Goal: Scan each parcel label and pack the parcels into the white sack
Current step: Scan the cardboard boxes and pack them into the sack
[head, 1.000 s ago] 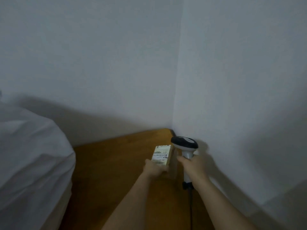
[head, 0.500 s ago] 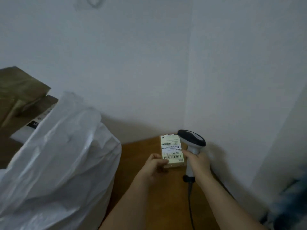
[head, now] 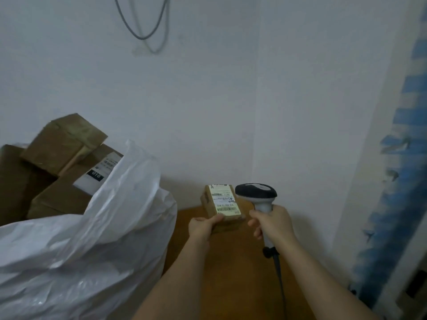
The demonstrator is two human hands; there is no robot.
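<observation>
Parcel point(head: 223, 207), gripped by the left hand point(head: 203, 228) just right of the white sack point(head: 92, 239), should stay label-up and steady while the right hand point(head: 272, 224), wrapped round the scanner point(head: 256, 195), aims squarely at its barcode.

Brown wooden table point(head: 221, 269) at the bottom, pushed into the corner of the white wall point(head: 208, 100). Left of the table, past its far left end, a pile of brown cardboard boxes point(head: 57, 172): one small box tilted on top, a bigger one under it with a white sticker and a black patch on it. High above the table, a thin grey wire point(head: 143, 21) hanging in a loop on the wall. Right of the table, a tall strip with patchy blue paint point(head: 399, 158) running from top to bottom, all blurry. At the foot of that strip, something dark, too blurry to tell
</observation>
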